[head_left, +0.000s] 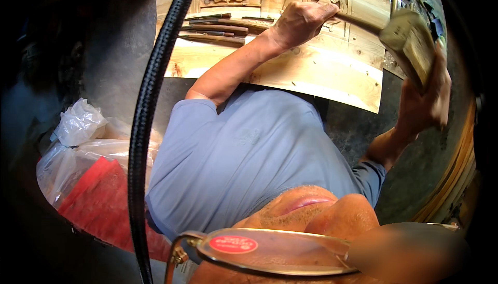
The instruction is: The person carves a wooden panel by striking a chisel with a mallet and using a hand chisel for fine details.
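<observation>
While both forearms reach toward the top of the frame, readings as follows.
Left hand: left hand (301, 22), upper centre, fingers curled shut around a thin chisel (358, 23) whose blade lies on the wood.
Right hand: right hand (425, 100), upper right, clenched on the handle of a wooden mallet (410, 43), raised just beside the chisel's end.
Workpiece: pale carved wooden panel (311, 71), top centre, relief figures along its upper edge.
Spare tools: row of chisels (212, 27) lying on the panel, upper left of it.
Other: black hose (150, 108) running down the left; clear plastic bags (78, 128) over a red sheet (104, 201), lower left.
</observation>
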A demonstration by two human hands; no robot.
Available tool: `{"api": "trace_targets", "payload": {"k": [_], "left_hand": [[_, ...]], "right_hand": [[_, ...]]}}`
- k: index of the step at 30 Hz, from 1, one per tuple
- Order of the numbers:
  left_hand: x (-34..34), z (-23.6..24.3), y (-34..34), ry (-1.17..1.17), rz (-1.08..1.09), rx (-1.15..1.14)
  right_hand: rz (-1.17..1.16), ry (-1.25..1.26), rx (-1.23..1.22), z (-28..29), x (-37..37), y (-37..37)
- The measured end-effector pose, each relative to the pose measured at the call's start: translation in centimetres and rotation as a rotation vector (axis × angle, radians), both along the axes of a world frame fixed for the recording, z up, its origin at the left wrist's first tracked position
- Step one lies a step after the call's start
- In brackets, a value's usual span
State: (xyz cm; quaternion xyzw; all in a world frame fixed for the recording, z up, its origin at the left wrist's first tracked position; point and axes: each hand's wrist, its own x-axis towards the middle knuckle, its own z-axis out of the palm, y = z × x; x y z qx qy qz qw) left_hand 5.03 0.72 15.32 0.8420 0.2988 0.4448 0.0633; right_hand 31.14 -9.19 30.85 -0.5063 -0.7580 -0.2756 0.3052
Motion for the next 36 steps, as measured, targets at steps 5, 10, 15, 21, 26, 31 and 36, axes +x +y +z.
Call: {"api": "trace_targets", "payload": {"k": [5,10,15,21,26,31,36], "left_hand": [[-2.9,0.6,-0.3,-0.035,0.252,0.08],[-6.0,2.9,-1.7,-0.404,0.388,-0.337],[-4.1,0.3,-2.4,-0.711,0.122,-0.469],[-3.4,-4.4,-2.2,-0.638,0.112,-0.365],[-2.9,-1.0,-2.8,-0.359,0.103,-0.185],[-3.2,-1.6,-3.0,-0.36,0.015,-0.194],[-3.7,-2.7,-3.2,-0.145,-0.041,-0.079]], "right_hand": [[-0.012,0.132,0.214,-0.7,-0.4,-1.0],[-0.193,0.298,0.084,-2.9,0.0,-2.7],[-0.208,0.637,-0.016,-6.4,0.4,-3.6],[-0.132,0.718,-0.073,-8.0,-0.6,-3.7],[-0.109,0.829,-0.109,-8.7,-1.3,-3.6],[-0.273,0.699,-0.248,-9.6,-0.7,-3.5],[-0.295,0.699,-0.27,-10.9,-0.7,-3.7]]}}
